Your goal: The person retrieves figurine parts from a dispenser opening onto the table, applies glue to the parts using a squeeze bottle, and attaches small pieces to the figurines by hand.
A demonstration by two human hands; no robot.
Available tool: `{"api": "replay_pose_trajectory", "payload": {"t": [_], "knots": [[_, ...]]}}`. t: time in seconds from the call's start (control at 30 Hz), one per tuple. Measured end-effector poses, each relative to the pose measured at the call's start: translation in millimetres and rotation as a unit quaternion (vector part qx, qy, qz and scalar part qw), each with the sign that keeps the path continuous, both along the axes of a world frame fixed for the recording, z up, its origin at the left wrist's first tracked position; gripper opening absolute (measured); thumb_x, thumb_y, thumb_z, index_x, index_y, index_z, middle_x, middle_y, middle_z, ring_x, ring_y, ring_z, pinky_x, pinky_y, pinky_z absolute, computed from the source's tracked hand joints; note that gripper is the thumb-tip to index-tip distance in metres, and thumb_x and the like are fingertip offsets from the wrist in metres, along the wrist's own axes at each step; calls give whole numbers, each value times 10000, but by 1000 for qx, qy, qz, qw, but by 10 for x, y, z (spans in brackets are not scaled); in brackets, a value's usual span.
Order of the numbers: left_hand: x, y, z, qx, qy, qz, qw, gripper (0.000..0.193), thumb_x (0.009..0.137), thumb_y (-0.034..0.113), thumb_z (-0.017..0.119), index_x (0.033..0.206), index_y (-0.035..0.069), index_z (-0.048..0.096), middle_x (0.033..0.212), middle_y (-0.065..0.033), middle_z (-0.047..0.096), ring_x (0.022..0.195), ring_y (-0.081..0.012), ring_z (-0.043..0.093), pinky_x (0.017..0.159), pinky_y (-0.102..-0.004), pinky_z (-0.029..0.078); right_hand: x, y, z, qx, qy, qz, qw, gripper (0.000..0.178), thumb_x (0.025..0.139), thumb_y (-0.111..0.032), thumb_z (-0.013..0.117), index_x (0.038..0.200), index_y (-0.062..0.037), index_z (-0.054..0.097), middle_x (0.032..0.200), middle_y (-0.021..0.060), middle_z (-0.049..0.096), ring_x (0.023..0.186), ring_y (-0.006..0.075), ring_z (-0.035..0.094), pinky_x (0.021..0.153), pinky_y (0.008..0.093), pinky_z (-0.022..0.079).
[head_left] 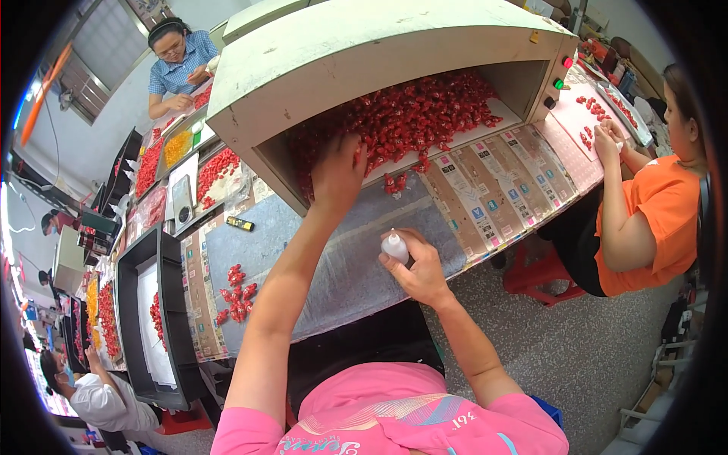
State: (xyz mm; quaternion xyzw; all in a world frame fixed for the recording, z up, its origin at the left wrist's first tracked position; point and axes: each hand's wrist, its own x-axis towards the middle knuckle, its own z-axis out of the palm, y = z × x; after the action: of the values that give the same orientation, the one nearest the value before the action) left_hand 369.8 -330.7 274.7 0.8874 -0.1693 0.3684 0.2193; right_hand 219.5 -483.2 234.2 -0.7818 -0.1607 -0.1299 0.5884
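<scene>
My left hand (339,173) reaches into the left side of a beige metal box's wide opening, at the edge of a heap of small shiny red plastic pieces (409,114). Its fingers are curled and partly hidden; something red shows by the fingertips, but what they grip is unclear. My right hand (417,269) is wrapped round a white squeeze bottle (394,246) with a narrow nozzle pointing up, held over the grey work mat (318,296). A few red pieces (395,183) lie just outside the box's opening, and a small cluster of them (238,294) rests left of my left forearm.
The beige box (379,34) has a red and a green light on its right post. A black tray (182,334) stands at the left, near a small black-and-yellow tube (240,224). Co-workers sit at the far left, near left and right, one in an orange shirt (660,216) beside a red stool (542,277).
</scene>
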Motion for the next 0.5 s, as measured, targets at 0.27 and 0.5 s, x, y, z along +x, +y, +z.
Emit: {"api": "replay_pose_trajectory", "payload": {"t": [0.27,0.5], "knots": [[-509,222,-274,-151,104,-75,980,158,862,145,606,989,51,601,863,-175,632,769,-387,609,666,-442,491,19,-5,12,-17,-14,-6,1000,344,785,-131,708,1083,7,604,1038,174,615,909,333,622,791,363,492],[452,-138,-27,-217,115,50,968,257,882,258,555,1001,36,603,890,-248,622,852,-430,603,724,-474,493,15,28,6,-34,-10,-24,999,341,762,-112,710,1062,14,607,994,174,624,891,343,625,781,366,493]]}}
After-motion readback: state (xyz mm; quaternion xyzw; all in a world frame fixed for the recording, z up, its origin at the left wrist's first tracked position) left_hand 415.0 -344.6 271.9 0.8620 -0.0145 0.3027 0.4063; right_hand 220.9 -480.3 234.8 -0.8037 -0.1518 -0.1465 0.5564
